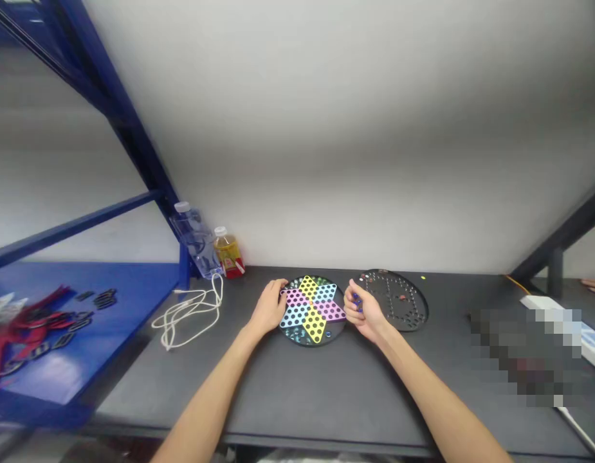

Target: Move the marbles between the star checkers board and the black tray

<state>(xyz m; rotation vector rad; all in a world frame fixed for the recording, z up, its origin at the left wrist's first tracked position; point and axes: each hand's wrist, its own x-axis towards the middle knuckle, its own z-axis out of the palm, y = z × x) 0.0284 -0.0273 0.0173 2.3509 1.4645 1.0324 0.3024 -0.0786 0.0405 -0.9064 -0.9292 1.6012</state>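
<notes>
A round Chinese checkers board (pixel 314 323) lies flat on the dark table, its star split into yellow, light blue and pink fields dotted with holes. Clear greenish marbles (pixel 297 334) sit in the tray rim around the star. My left hand (pixel 269 307) grips the board's left rim, thumb and fingers curled at its edge. Just off the right edge, my right hand (pixel 365 311) is closed, palm turned up, around several dark blue marbles (pixel 357 301). One blue marble (pixel 329 334) rests at the board's lower right rim.
Behind my right hand lies a black round tray (pixel 415 292) with small holes and bits. At left are a white cable (pixel 191 308), a water bottle (pixel 198 241) and a yellow drink bottle (pixel 228 251). A power strip (pixel 591 344) and a pixelated dark object (pixel 523 350) lie right.
</notes>
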